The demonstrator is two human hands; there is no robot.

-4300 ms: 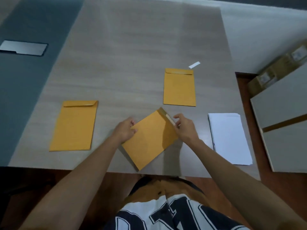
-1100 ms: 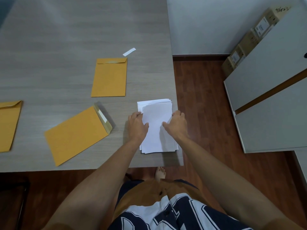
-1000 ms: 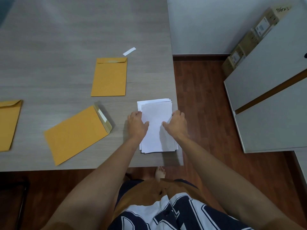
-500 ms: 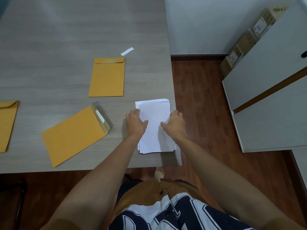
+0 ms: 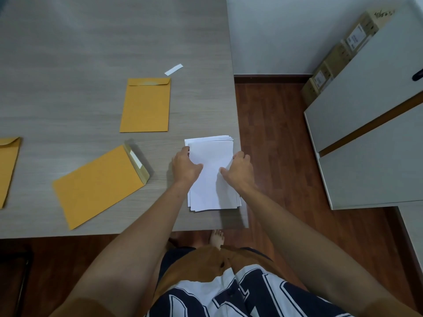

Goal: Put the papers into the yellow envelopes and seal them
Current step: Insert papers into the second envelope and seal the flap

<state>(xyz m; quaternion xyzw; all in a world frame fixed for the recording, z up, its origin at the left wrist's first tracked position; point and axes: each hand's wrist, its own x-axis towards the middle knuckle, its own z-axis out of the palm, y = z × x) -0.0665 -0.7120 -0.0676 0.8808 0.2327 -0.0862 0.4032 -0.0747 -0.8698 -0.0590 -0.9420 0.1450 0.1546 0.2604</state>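
Note:
A stack of white papers lies at the table's front right corner. My left hand grips the left edge of its top sheets, thumb on top. My right hand grips the right edge the same way. The top sheets sit slightly askew on the stack. A yellow envelope lies tilted left of the papers, its flap open and showing a white strip. A second yellow envelope lies flat behind it with its flap folded down. A third is cut off at the left edge.
A small white peel-off strip lies on the grey table behind the envelopes. The table's right edge runs just beside the papers. White cabinets and cardboard boxes stand to the right on the wooden floor.
Both hands left the tilted envelope, now lying with its flap open, and moved right to the paper stack. Over the last second they stay on the top sheets, barely shifting.

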